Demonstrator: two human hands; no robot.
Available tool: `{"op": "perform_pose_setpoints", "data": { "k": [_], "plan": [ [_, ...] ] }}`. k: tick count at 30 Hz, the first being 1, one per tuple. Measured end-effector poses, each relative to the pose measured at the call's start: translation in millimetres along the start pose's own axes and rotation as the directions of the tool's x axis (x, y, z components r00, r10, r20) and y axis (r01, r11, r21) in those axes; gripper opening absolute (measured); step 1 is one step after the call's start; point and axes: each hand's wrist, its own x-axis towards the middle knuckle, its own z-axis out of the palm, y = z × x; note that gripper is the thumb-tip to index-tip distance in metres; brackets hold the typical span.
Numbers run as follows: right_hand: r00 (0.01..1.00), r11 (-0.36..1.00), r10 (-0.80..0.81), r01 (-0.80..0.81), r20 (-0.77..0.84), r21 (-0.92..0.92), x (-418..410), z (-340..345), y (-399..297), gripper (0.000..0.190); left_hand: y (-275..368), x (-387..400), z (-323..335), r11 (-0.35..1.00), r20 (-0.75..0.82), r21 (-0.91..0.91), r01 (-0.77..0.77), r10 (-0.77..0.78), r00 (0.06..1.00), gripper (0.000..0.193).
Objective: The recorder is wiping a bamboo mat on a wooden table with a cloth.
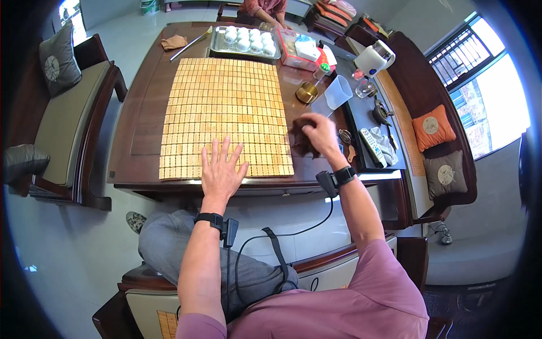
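A bamboo tile mat (pixel 228 101) lies flat on the dark wooden table (pixel 142 123). My left hand (pixel 222 169) rests palm down with spread fingers on the mat's near edge. Just right of the mat, my right hand (pixel 319 131) is curled over a crumpled dark brown cloth (pixel 302 137) and grips it. Beyond that hand stand a brass-coloured pot (pixel 306 92) and a translucent plastic jug (pixel 338 93). What lies under the cloth is hidden.
At the far side are a metal tray (pixel 275 56) of white round items, a brown cloth (pixel 174 42), a long-handled tool (pixel 190 43) and a red-edged box (pixel 288 59). A black tea tray (pixel 360 144) with a remote control (pixel 372 147) lies right. Another person sits opposite.
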Motion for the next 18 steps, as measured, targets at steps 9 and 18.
{"op": "perform_pose_setpoints", "data": {
  "k": [9,18],
  "plan": [
    [0.987,0.910,-0.125,0.153,0.096,-0.385,13,77,31,0.043,9,6,4,0.999,-0.022,-0.038,-0.017,0.016,1.000,0.059],
    [0.996,0.885,-0.073,0.092,0.057,-0.457,32,90,22,0.033,3,4,1,0.999,-0.018,-0.044,-0.013,0.012,1.000,0.059]
  ]
}}
